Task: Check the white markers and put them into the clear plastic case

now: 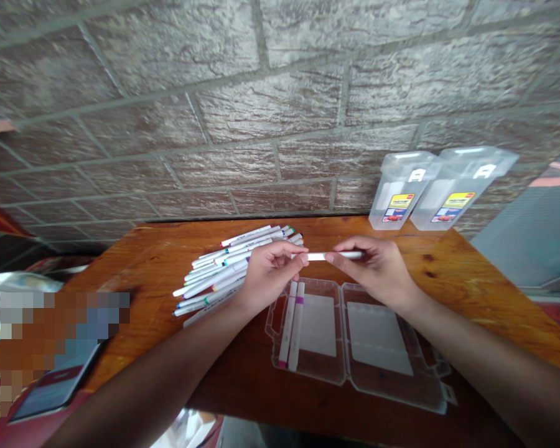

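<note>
A white marker pen [329, 256] is held level above the table between both hands. My left hand [268, 274] pinches its left end with fingers closed. My right hand [378, 267] grips its right end, fingers curled round it. Below them lies an open clear plastic case [354, 367] with two white markers [292, 323] side by side in its left half, both with purple bands. A heap of several white markers [224, 270] with coloured caps lies on the table just left of my left hand.
The wooden table [168, 249] stands against a stone-brick wall [214, 112]. Two closed clear plastic cases [429, 186] stand upright at the back right. A dark phone or tablet [51, 386] lies at the front left, by a blurred patch.
</note>
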Demonstrator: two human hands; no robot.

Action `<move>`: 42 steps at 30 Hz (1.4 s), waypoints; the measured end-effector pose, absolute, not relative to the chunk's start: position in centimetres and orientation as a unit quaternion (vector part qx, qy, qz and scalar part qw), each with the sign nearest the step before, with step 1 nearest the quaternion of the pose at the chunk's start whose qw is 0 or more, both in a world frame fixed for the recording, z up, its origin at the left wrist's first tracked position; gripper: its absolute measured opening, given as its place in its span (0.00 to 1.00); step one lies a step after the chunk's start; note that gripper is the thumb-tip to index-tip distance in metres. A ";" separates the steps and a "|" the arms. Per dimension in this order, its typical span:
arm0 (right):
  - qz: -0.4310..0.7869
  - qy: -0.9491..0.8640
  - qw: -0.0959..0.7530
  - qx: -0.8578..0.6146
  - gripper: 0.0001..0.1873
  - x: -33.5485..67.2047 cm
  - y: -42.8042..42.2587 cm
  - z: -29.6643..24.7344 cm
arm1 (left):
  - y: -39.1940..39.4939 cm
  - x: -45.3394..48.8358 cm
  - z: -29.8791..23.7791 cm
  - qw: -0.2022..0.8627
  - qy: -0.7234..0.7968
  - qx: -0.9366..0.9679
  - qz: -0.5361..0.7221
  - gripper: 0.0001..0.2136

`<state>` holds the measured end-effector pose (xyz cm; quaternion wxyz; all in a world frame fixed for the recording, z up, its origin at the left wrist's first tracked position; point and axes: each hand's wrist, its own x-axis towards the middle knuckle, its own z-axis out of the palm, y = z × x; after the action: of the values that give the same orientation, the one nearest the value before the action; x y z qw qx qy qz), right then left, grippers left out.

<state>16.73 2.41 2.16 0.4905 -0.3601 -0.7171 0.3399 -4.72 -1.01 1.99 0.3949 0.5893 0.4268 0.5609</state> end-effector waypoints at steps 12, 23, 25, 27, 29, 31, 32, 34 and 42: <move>0.199 -0.835 0.391 -0.333 0.17 16.8 1.5 2.5 | -2.3 -4.3 1.6 0.382 0.400 0.684 0.475 0.14; 0.270 -0.830 0.369 -0.320 0.19 16.8 1.6 2.4 | -2.0 -4.5 1.1 0.386 0.396 0.671 0.494 0.13; 0.277 -0.827 0.372 -0.319 0.17 16.8 1.7 2.3 | -1.9 -4.5 1.2 0.374 0.401 0.671 0.499 0.12; 0.283 -0.824 0.374 -0.319 0.15 16.8 1.6 2.3 | -1.9 -4.4 1.5 0.364 0.406 0.671 0.503 0.11; 0.297 -0.819 0.375 -0.317 0.14 16.8 1.6 2.2 | -1.9 -4.3 1.8 0.364 0.410 0.665 0.508 0.10; 0.322 -0.809 0.379 -0.314 0.13 16.8 1.6 2.1 | -1.9 -4.3 2.0 0.373 0.413 0.656 0.511 0.10; 0.336 -0.802 0.383 -0.312 0.13 16.7 1.6 2.0 | -1.8 -4.3 2.0 0.379 0.412 0.650 0.514 0.10; 0.359 -0.785 0.395 -0.314 0.13 16.6 1.7 2.1 | -1.7 -4.4 2.0 0.393 0.407 0.638 0.522 0.10; 0.393 -0.755 0.422 -0.313 0.14 16.5 1.8 2.7 | -1.4 -4.8 1.7 0.423 0.406 0.612 0.531 0.13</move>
<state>16.50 1.79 2.67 0.4216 -0.3129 -0.7547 0.3935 -4.80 -1.38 1.70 0.4225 0.6118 0.4062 0.5311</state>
